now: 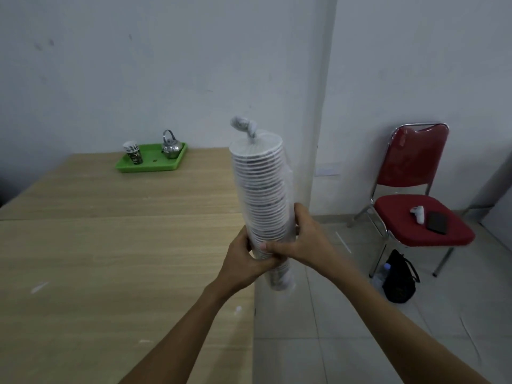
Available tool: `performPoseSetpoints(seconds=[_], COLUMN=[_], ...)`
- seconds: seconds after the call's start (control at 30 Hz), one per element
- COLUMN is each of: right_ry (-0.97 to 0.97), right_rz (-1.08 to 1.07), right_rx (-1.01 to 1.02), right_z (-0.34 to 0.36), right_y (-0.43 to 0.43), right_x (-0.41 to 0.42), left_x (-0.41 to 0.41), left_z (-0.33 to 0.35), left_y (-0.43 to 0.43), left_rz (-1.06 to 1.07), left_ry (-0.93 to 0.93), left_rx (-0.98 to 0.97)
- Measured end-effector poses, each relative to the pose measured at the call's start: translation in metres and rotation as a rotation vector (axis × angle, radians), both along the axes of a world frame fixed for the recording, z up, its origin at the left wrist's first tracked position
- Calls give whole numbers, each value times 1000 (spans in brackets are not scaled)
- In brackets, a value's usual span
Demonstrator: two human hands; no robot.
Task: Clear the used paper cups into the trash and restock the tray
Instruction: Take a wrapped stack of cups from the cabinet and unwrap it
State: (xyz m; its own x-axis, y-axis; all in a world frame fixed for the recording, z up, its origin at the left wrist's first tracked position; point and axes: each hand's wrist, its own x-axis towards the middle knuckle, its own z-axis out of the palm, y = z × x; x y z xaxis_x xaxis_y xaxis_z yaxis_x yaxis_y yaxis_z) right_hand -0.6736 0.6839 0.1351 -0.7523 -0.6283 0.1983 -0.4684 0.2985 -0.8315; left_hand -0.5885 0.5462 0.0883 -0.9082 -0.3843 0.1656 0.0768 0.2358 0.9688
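A tall sleeve of stacked white paper cups (261,187), wrapped in clear plastic knotted at the top, stands upright in front of me over the table's right edge. My left hand (245,263) grips its lower part from the left. My right hand (299,239) wraps around it from the right, thumb across the front. Far back on the wooden table (110,245) lies a green tray (151,162). On the tray's left end stands a short stack of paper cups (133,152); a metal kettle (171,146) sits at its right end.
A red chair (415,206) stands at the right by the wall, with a white controller and a dark phone on its seat. A black bag (399,278) with a water bottle lies on the tiled floor under it. A wall corner rises behind the cup sleeve.
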Motion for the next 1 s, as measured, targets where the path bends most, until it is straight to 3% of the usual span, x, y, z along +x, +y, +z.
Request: performPoseSetpoints(seconds=[0.5,1.0], right_ry=[-14,-128], right_rz=[179,295], right_rx=[21,26], right_z=[-15,-34], right_y=[9,-132], right_x=[-134,-309], left_x=[-112,-271], left_z=[-11,-34], left_y=[16,-103], left_rz=[132,300], left_ry=[-35,-118], left_rx=[-33,24])
